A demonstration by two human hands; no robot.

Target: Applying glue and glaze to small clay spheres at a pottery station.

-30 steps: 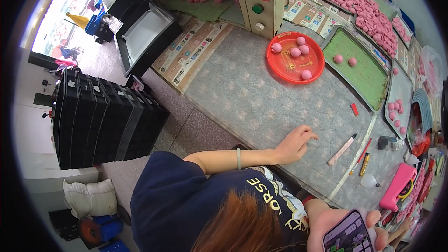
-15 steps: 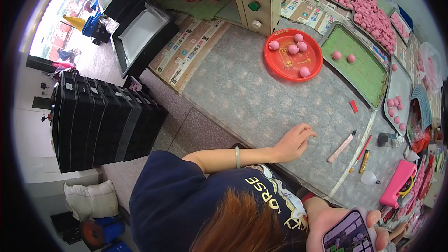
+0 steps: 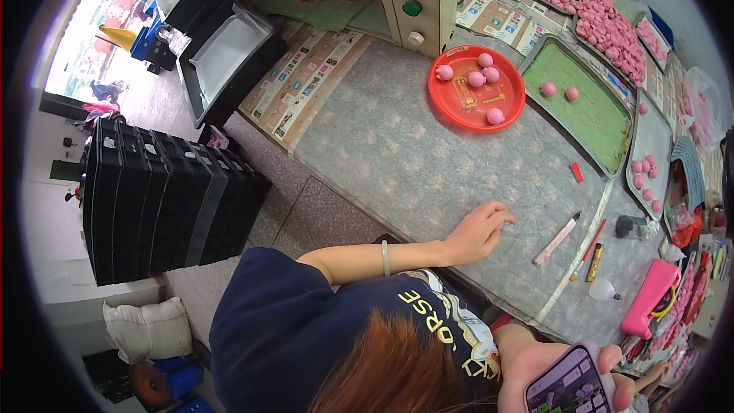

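My left hand (image 3: pixel 479 234) rests on the grey-covered table near its front edge, holding nothing, its fingers loosely bent and slightly apart. A pale bangle (image 3: pixel 385 258) circles that wrist. At the lower right, my right hand (image 3: pixel 517 361) is wrapped round a smartphone (image 3: pixel 567 386) whose screen is lit. To the right of my left hand lie a pinkish pen-like tool (image 3: pixel 557 239), a thin red brush (image 3: pixel 589 249) and a gold tube (image 3: pixel 595 262). Farther back, a round red tray (image 3: pixel 459 111) holds several pink balls (image 3: pixel 495 116).
Behind the red tray stands a beige machine (image 3: pixel 428 23) with a lit red lamp. A green-lined tray (image 3: pixel 585 118) with two pink balls and a grey tray (image 3: pixel 650 141) lie at right. Pink pieces (image 3: pixel 566 0) are heaped farther back. Black crates (image 3: pixel 160 199) stand on the left floor.
The whole view has shifted very slightly, so things on the table sit a little farther left. Both hands keep their poses, and the phone stays in my right hand.
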